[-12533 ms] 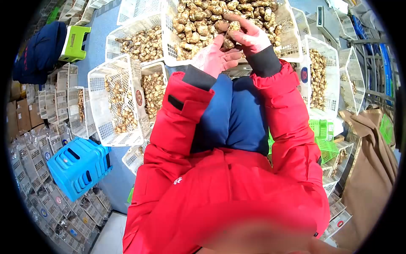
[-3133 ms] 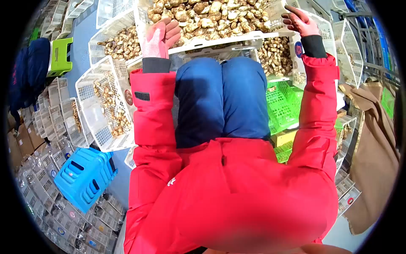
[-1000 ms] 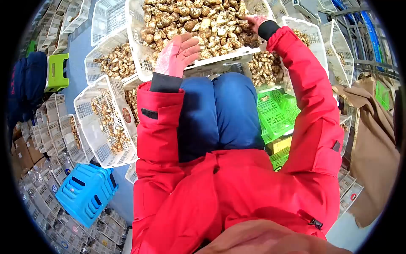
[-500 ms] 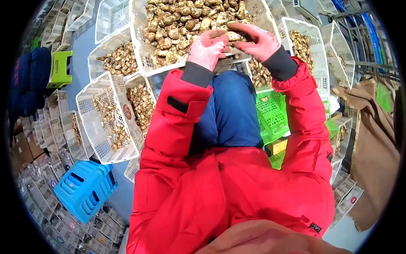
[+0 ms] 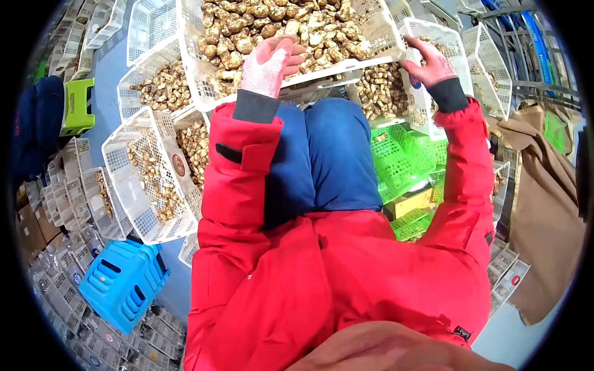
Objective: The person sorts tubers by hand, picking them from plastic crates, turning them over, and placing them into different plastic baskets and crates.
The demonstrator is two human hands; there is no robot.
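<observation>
Crate rim point(image 5: 346, 65), left hand point(image 5: 271, 67) above; right hand point(image 5: 430, 67) (fingers parted) outside.

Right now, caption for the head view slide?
Left hand open over a white crate of mushrooms, right hand open by its near corner, green baskets right of the knees.

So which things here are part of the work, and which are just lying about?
Likely part of the work:
- brown-and-white mushrooms
- large white crate, with the left hand over it and the right hand by its corner
- white side crates of mushrooms

Apparently just lying about:
- blue plastic stool
- lime-green stool
- brown cloth
</observation>
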